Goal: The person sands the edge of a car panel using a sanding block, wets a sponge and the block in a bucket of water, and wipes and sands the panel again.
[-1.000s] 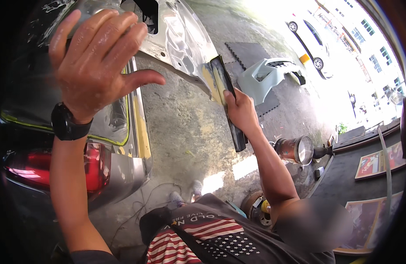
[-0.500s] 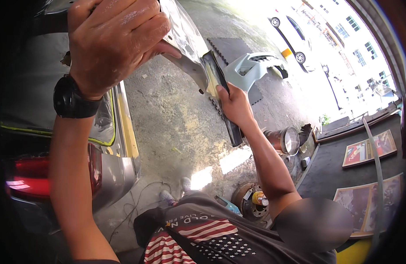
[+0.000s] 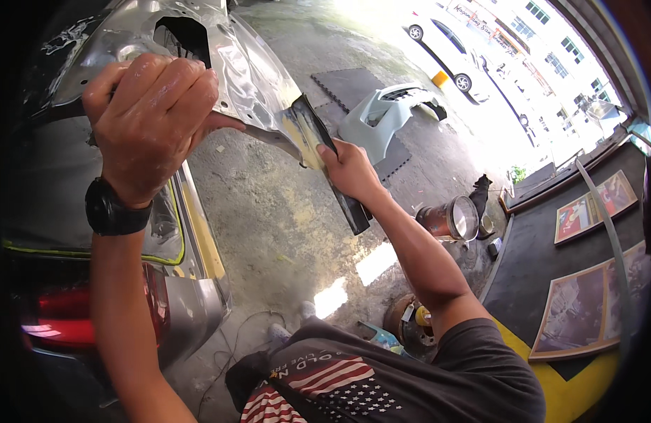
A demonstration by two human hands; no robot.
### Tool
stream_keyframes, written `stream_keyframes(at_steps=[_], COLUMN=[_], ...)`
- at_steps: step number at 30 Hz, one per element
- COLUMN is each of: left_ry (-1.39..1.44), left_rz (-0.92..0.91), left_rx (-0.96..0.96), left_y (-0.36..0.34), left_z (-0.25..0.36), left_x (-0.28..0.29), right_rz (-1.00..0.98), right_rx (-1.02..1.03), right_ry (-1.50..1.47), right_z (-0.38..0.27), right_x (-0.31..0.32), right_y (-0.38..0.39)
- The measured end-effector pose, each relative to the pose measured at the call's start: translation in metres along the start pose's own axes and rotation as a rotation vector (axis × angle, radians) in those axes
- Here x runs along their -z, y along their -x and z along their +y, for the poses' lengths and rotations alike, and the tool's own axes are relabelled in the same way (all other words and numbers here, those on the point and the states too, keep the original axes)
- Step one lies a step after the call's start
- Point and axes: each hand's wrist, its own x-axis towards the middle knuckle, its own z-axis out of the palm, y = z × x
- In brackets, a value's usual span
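Observation:
My left hand (image 3: 145, 123), with a black watch (image 3: 117, 208) on its wrist, is closed on the edge of a raised silver car lid (image 3: 248, 63). Bare metal and a cut-out hole show on the lid. At the lid's right corner is a patch of yellowish filler (image 3: 297, 137). A long black sanding block (image 3: 350, 208) lies along that filler edge, my right hand (image 3: 350, 169) wrapped round its middle with the thumb on the near side. Below my left hand are the car's rear body and a red tail light (image 3: 64, 307).
A pale blue bumper (image 3: 368, 127) lies on dark floor mats (image 3: 347, 81). On the right are a metal drum (image 3: 445, 220), a black cat (image 3: 481, 189) and a wheel rim (image 3: 410, 324). Framed pictures (image 3: 597, 204) line the right side; a cable (image 3: 230, 338) trails over the concrete.
The view has shifted, so more of the lid shows at the top and both hands appear lower or further left. Both grips are kept, and the block stays against the filler edge.

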Motion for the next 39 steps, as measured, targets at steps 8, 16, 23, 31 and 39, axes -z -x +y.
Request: stream_keyframes(at_steps=[8,16,23,31,39], left_ry=[0.001,0.040,0.032,0.025,0.010], left_rz=[-0.003,0.000,-0.036,-0.042,-0.058], left_rx=[-0.005,0.039,0.034,0.046,0.018], left_y=[-0.001,0.004,-0.001,0.004,-0.004], left_z=[0.000,0.002,0.004,0.003,0.004], left_x=[0.002,0.000,0.003,0.002,0.006], right_rz=[0.050,-0.017,0.072,0.025,0.046], right_rx=[-0.012,0.001,-0.025,0.030,0.019], right_ry=[0.029,0.012,0.092,0.066,0.042], right_z=[-0.034,-0.004,-0.040,-0.007,-0.038], right_x=[-0.012,0.001,-0.009,0.002,-0.009], right_y=[-0.091,-0.006,-0.086,-0.002,-0.089])
